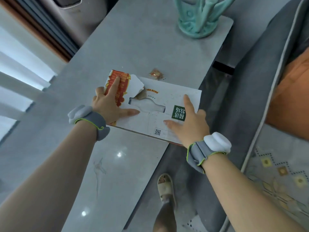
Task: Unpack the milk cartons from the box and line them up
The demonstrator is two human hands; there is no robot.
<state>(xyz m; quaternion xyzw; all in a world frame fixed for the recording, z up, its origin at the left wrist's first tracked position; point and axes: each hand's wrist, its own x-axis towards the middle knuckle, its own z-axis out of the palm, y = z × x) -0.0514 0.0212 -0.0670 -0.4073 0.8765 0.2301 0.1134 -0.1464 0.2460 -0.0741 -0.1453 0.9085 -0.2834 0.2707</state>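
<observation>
Left hand [110, 104] and right hand [187, 121] press flat, fingers spread, on the cardboard box [160, 101] (torn flap).

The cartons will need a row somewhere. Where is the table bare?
Bare: table nearer than the box, between the forearms; also the stretch between box and teal ornament. Crowded: behind the box, by the small wrapper.

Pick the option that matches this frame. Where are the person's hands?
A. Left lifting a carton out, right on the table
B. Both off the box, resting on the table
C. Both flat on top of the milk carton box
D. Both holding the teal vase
C: the left hand and right hand lie spread, palms down, on the top panel of the milk carton box, and no carton is out yet.
</observation>
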